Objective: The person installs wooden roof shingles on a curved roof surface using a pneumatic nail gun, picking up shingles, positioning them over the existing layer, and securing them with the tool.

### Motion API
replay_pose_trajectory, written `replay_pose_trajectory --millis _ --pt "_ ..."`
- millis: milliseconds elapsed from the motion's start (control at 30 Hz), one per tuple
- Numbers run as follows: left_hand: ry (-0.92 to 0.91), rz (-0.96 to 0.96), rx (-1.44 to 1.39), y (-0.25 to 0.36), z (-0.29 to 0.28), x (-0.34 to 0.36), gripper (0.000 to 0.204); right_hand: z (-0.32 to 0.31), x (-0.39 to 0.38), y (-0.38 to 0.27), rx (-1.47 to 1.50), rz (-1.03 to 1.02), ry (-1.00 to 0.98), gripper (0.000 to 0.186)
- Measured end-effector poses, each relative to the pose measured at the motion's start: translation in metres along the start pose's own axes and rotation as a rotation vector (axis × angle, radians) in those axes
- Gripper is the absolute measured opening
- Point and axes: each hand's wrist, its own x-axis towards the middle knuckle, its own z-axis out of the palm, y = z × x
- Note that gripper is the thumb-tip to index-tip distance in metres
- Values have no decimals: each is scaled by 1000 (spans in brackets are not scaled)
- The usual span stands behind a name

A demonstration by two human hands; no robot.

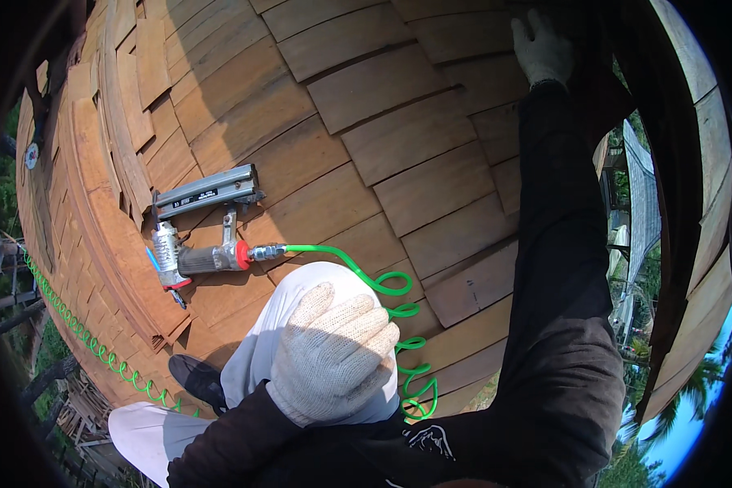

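My left hand (331,356), in a white knit glove, rests on my raised knee (260,325) in pale trousers. Its fingers lie over the knee and hold no tool. Stretched far forward to the upper right, my right hand (542,54), also gloved, lies on the shaded wooden shingles (480,41) with fingers apart. A pneumatic nail gun (207,259) lies on its side on the sunlit shingles, left of my knee, touched by neither hand. From its handle fitting a green coiled air hose (333,250) runs right and down behind my knee.
Overlapping wooden shingles (435,122) cover the curved, sloping roof. Loose shingles (142,73) lie at the upper left, beside a raised ridge (110,236). Another green coil (85,333) hangs along the left edge, above ground with stacked wood. A dark beam (679,203) stands at the right.
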Motion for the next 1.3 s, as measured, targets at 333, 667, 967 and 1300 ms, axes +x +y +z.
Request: replay_pose_trajectory --millis 333,667,967,1300 --pt "3 -51 -27 1 6 -9 41 11 4 13 -10 -40 60 67" --pt "-26 -61 -39 2 0 -2 40 5 3 3 111 -44 100 65" --pt "-138 -80 -35 3 -8 5 42 6 0 3 87 -1 18 65" --pt "-48 -34 19 2 2 -6 40 1 -2 -4 -12 4 79 74"
